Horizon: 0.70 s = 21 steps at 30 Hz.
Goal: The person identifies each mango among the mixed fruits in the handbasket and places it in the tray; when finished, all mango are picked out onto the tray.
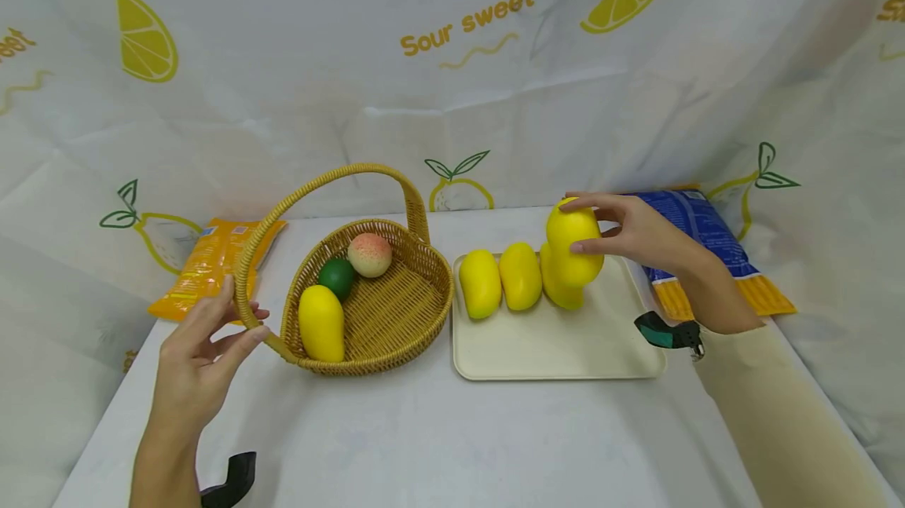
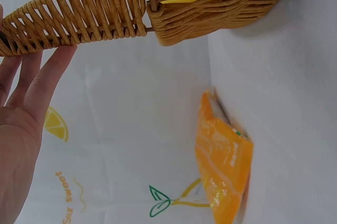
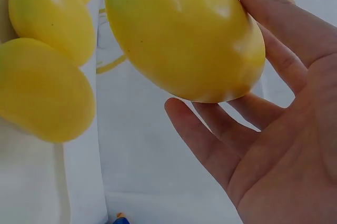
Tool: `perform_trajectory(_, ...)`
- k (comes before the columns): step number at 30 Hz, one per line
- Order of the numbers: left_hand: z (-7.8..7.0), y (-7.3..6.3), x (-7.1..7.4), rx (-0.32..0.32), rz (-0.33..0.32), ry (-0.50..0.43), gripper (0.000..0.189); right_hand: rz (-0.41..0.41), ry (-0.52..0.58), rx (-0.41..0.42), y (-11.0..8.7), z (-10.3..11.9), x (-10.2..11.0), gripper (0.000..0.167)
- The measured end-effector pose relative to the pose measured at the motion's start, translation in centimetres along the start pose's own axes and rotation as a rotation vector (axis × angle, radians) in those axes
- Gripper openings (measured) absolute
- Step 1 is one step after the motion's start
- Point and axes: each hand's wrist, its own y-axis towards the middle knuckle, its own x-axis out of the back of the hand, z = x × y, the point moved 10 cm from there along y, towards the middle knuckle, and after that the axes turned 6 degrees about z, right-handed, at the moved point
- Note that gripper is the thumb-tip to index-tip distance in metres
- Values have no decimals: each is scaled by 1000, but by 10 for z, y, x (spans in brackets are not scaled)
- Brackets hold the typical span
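My left hand [image 1: 194,367] grips the handle [image 1: 244,280] of a wicker basket [image 1: 433,327] between thumb and fingers, at the handle's lower left. Inside the basket lie a yellow mango [image 1: 321,325], a small dark green fruit [image 1: 337,279] and a peach [image 1: 370,255]. Over a cream tray [image 1: 558,355], my right hand [image 1: 639,233] holds another mango [image 1: 571,245], raised and roughly upright; the right wrist view shows this mango [image 3: 184,34] between thumb and fingers. Three more mangoes [image 1: 481,284] sit in a row on the tray, the rightmost partly hidden behind the held one.
An orange snack bag [image 1: 201,268] lies at the back left, behind my left hand. To the right of the tray is a blue and yellow bag [image 1: 707,237], partly covered by my right forearm. A white printed curtain [image 1: 318,100] hangs behind the white table [image 1: 424,445].
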Motion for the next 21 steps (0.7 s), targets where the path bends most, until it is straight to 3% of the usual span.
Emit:
perform_trajectory(7,0,0,1,-3,-2,-9,83,4,-74,-37,-14,-22,5,55)
perform_trajectory(21,0,0,1,-3,-1,-5,83,-4,-68,-147,-23,-76,2,61)
